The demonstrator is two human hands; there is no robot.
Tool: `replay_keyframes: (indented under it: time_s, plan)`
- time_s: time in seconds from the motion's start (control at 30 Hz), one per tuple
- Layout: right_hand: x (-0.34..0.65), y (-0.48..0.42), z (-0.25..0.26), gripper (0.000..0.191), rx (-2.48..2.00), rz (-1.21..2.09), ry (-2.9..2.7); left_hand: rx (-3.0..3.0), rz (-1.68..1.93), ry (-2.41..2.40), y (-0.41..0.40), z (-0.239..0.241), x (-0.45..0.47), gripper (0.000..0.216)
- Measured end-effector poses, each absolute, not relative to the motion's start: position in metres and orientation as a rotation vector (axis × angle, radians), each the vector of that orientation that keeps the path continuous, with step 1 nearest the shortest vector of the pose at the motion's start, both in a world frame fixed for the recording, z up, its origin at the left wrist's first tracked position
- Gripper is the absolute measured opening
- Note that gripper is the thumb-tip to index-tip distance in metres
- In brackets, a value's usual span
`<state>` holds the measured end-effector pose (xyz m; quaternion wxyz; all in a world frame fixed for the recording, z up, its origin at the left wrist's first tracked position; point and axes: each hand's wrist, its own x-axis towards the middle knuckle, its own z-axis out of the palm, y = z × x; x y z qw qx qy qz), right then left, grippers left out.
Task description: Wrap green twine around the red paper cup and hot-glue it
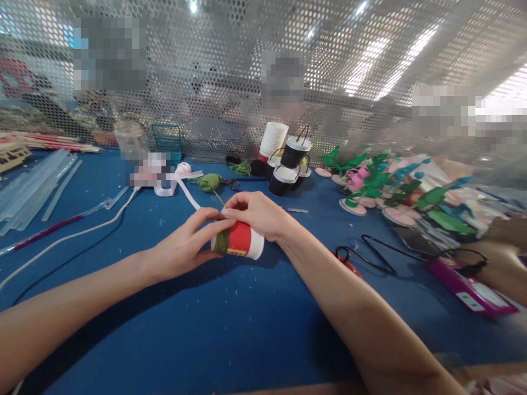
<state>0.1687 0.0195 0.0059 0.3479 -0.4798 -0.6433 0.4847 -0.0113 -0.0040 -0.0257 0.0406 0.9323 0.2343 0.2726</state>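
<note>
1. The cup (247, 240) sits between the left hand (185, 241) and the right hand (257, 214), above the surface (206, 334).
2. Behind the cup, slightly left: the yarn ball (209, 182), its strand running to the right hand.
3. Behind the cup, slightly right: handled pails (280, 187) and a cup stack (274, 138).
4. Far left of the cup: sticks (37, 189).
5. Right of the cup: a power strip (448, 277).
6. Farthest behind the cup: a mesh screen (230, 93).
</note>
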Motion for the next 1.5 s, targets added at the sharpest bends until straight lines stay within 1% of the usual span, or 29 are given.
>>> replay_keyframes:
  time_s: [0.27,0.47,0.57,0.63,0.73,0.87,0.93,1.03,1.1,1.2,1.37,1.5]
  plan:
    - [0.169,0.02,0.006,0.01,-1.239,1.298,-1.67,2.912,0.797,0.693,-0.003,-0.025,-0.013,0.06]
    - [0.169,0.018,0.009,0.009,-1.249,1.284,-1.684,2.957,0.812,0.64,-0.003,-0.024,-0.013,0.051]
    - [0.17,0.021,0.007,0.014,-1.264,1.172,-1.727,2.96,0.821,0.644,-0.004,-0.023,-0.012,0.046]
    - [0.171,0.023,0.006,0.019,-1.286,1.074,-1.702,2.903,0.822,0.699,-0.004,-0.022,-0.012,0.045]
    - [0.176,0.024,0.01,0.025,-1.303,0.997,-1.617,2.688,0.786,0.856,-0.002,-0.017,-0.011,0.048]
    - [0.185,0.015,0.017,0.032,-1.289,0.925,-1.773,2.378,0.737,1.013,0.004,-0.014,-0.011,0.053]
    - [0.189,0.008,0.018,0.033,-1.321,0.943,-1.873,2.26,0.756,1.019,0.006,-0.015,-0.011,0.054]
    - [0.194,-0.003,0.014,0.041,-1.35,1.089,-1.914,2.17,0.772,0.973,0.006,-0.014,-0.01,0.054]
    - [0.195,-0.008,0.008,0.044,-1.319,1.192,-1.863,2.179,0.751,0.977,0.004,-0.013,-0.01,0.053]
    - [0.195,-0.013,-0.002,0.042,-1.25,1.274,-1.743,2.243,0.701,0.993,0.003,-0.01,-0.01,0.053]
    - [0.193,-0.021,-0.012,0.045,-1.215,1.165,-1.738,2.265,0.641,0.942,0.004,-0.01,-0.012,0.06]
    - [0.193,-0.027,-0.012,0.048,-1.242,1.078,-1.767,2.274,0.637,0.917,0.005,-0.01,-0.013,0.06]
